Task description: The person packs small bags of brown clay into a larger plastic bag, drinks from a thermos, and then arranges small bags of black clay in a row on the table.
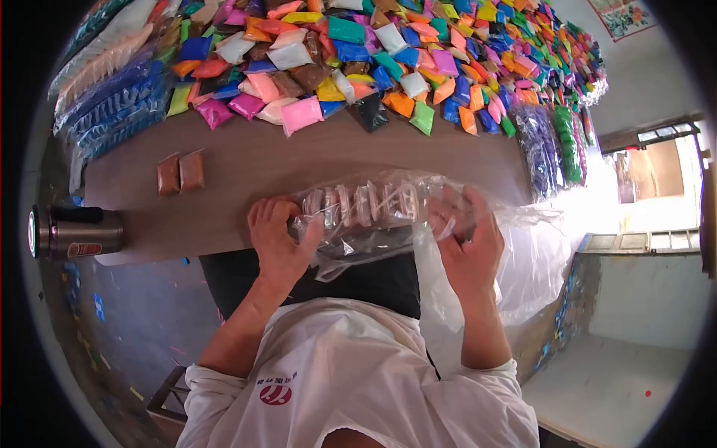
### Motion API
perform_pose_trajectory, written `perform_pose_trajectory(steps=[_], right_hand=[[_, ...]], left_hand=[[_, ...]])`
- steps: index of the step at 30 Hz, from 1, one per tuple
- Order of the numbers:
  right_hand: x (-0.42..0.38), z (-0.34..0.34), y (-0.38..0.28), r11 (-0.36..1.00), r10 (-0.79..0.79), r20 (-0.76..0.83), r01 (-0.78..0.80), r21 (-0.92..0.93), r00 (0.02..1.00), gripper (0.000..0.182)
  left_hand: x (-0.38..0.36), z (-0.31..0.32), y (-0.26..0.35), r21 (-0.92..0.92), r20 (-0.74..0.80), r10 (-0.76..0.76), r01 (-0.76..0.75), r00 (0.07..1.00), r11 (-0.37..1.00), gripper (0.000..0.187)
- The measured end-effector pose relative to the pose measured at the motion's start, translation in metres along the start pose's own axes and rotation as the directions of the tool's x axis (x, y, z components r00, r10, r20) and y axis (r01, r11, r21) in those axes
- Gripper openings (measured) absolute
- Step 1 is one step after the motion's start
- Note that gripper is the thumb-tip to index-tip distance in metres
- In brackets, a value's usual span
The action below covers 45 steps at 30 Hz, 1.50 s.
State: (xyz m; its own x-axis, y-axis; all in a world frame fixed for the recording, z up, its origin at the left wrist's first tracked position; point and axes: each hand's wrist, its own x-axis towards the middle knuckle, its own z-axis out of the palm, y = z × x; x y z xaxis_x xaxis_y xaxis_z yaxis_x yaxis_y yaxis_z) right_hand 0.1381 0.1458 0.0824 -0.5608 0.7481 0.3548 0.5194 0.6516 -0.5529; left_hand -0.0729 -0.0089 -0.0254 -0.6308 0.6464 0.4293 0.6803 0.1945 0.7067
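Head view shows a table (224, 142) from above, with the person's two bare hands working at its near edge. Left hand (282, 233) is closed on one end of a clear bag (351, 250), its thumb lying over the plastic and its fingers bent at the side. Inside this bag, pale and pinkish flat packets (362, 207) stand side by side in one row, between the two hands. Right hand (467, 235) is at the other end of the bag, with the fingers partly bent and apart from the thumb; it is blurred, so I cannot tell if it grips the film. Loose clear plastic (534, 261) spreads beyond the right hand and hangs below the table edge. Under the bag, a black cloth (321, 272) covers the lap, and below it is a white shirt (336, 373) with a red round logo (275, 395). On the left part of the table, two brown packets (180, 173) lie just beside each other, and a steel mug (86, 232) with a dark handle is at the left edge. Along the far side there is a wide heap of colourful packets (347, 52). Filled bags (116, 108) are piled at its left, the lower ones blue, while a purple bag (536, 149) and a green bag (570, 143) lie at its right, near the bright window (650, 179).
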Motion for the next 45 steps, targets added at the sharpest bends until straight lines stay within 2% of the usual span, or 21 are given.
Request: perform_pose_trajectory(steps=[1, 4, 7, 10, 13, 16, 19, 21, 24, 26, 28, 31, 32, 34, 37, 40, 41, 42, 43, 44, 45], right_hand=[[0.002, 0.013, 0.012, 0.999, 0.029, -0.041, -0.03, -0.025, 0.999, 0.052], [0.009, 0.026, 0.018, 0.947, -0.053, -0.003, 0.049, -0.318, 0.999, 0.057], [0.003, 0.037, 0.026, 0.92, -0.104, 0.001, 0.096, -0.381, 0.995, 0.058], [0.005, 0.024, 0.009, 0.914, -0.005, 0.109, 0.048, -0.402, 0.994, 0.056], [0.003, 0.008, 0.022, 0.855, -0.139, 0.248, 0.243, -0.459, 0.959, 0.052], [0.006, 0.005, 0.031, 0.932, -0.112, 0.181, 0.166, -0.322, 0.977, 0.049], [0.0, 0.019, 0.045, 0.916, -0.302, 0.023, 0.297, -0.271, 0.953, 0.049], [0.003, 0.023, 0.045, 0.891, -0.315, 0.016, 0.301, -0.339, 0.949, 0.05], [0.001, 0.027, 0.061, 0.889, -0.307, 0.102, 0.323, -0.324, 0.946, 0.052], [-0.002, 0.03, 0.069, 0.882, -0.365, 0.096, 0.377, -0.281, 0.926, 0.053], [0.005, 0.035, 0.066, 0.842, -0.495, -0.007, 0.477, -0.251, 0.869, 0.055], [0.008, 0.004, 0.025, 0.84, -0.351, 0.219, 0.409, -0.357, 0.91, 0.049], [0.011, -0.007, 0.012, 0.89, -0.206, 0.305, 0.307, -0.337, 0.93, 0.047], [0.018, -0.029, -0.01, 0.942, 0.088, 0.466, 0.078, -0.327, 0.881, 0.042], [0.024, -0.08, -0.022, 0.995, -0.077, 0.745, 0.0, 0.103, 0.663, 0.036], [0.041, -0.127, -0.047, 0.913, -0.159, 0.674, -0.152, 0.379, 0.721, 0.031], [0.044, -0.127, -0.051, 0.905, -0.163, 0.531, -0.089, 0.417, 0.831, 0.03], [0.05, -0.124, -0.055, 0.896, -0.166, 0.37, -0.017, 0.444, 0.914, 0.031], [0.058, -0.119, -0.066, 0.944, -0.123, 0.257, 0.033, 0.328, 0.959, 0.028], [0.068, -0.113, -0.072, 0.953, -0.083, 0.227, 0.011, 0.301, 0.97, 0.024], [0.083, -0.107, -0.08, 0.939, -0.118, 0.263, 0.022, 0.344, 0.957, 0.021]], left_hand=[[0.0, 0.0, 0.001, -0.006, -0.008, -0.009, 0.009, 1.0, 1.0, 0.029], [0.001, -0.001, 0.003, 0.003, -0.002, -0.02, 0.02, 1.0, 1.0, 0.03], [0.002, -0.002, 0.004, 0.013, 0.01, -0.023, 0.023, 1.0, 1.0, 0.031], [0.003, -0.001, 0.004, 0.016, 0.011, -0.017, 0.017, 1.0, 1.0, 0.031], [0.003, -0.001, 0.003, 0.013, -0.001, -0.003, 0.003, 1.0, 1.0, 0.031], [0.002, -0.001, 0.003, 0.008, 0.0, -0.002, 0.002, 1.0, 1.0, 0.031], [0.003, -0.001, 0.003, 0.006, -0.005, -0.007, 0.007, 1.0, 1.0, 0.031], [0.003, -0.001, 0.003, 0.001, -0.012, -0.004, 0.004, 1.0, 1.0, 0.031], [0.002, -0.001, 0.002, 0.0, -0.016, 0.001, -0.001, 1.0, 1.0, 0.031], [0.002, -0.002, 0.004, 0.006, -0.007, 0.002, -0.002, 1.0, 1.0, 0.031], [0.003, -0.001, 0.003, 0.004, -0.003, 0.004, -0.004, 1.0, 1.0, 0.031], [0.002, -0.001, 0.003, 0.007, -0.005, 0.005, -0.005, 1.0, 1.0, 0.03], [0.001, -0.001, 0.003, 0.009, -0.005, 0.005, -0.005, 1.0, 1.0, 0.03], [0.0, 0.001, 0.002, 0.006, -0.008, 0.003, -0.003, 1.0, 1.0, 0.029], [0.002, 0.002, 0.001, 0.029, -0.021, 0.03, -0.029, 0.999, 0.999, 0.028], [0.0, 0.0, 0.002, 0.039, -0.012, 0.029, -0.029, 0.999, 0.999, 0.028], [0.001, 0.0, 0.002, 0.037, -0.006, 0.025, -0.025, 1.0, 0.999, 0.027], [0.001, 0.001, 0.002, 0.037, -0.016, 0.034, -0.033, 0.999, 0.999, 0.027], [0.001, 0.002, 0.001, 0.04, -0.027, 0.041, -0.04, 0.999, 0.998, 0.027], [0.0, 0.003, 0.0, 0.043, -0.039, 0.047, -0.046, 0.998, 0.998, 0.027], [0.0, 0.003, -0.001, 0.026, -0.039, 0.052, -0.051, 0.998, 0.998, 0.027]])
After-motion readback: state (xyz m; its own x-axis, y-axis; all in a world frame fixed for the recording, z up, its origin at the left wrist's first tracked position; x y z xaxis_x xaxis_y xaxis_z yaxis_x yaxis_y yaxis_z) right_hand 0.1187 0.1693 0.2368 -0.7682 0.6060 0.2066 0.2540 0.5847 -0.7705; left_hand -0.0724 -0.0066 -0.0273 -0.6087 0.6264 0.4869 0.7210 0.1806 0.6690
